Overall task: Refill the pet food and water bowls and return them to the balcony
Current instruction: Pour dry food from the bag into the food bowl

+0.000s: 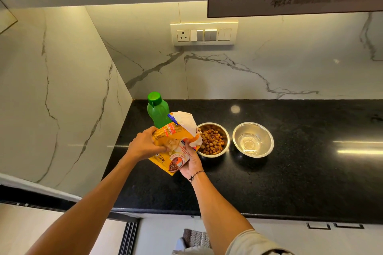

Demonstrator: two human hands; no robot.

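- Your left hand [145,144] has its grip closed round the upper side of a yellow pet food bag [176,144], fingers curled into the packet.
- Your right hand [191,162] holds the bag from beneath, thumb pressed on its front.
- The bag's open white mouth tilts over the food bowl [213,140], just right of your grip, filled with brown kibble.
- Further right on the black surface [290,182] sits the water bowl [253,139], holding water.
- A green bottle [157,109] stands behind the bag.
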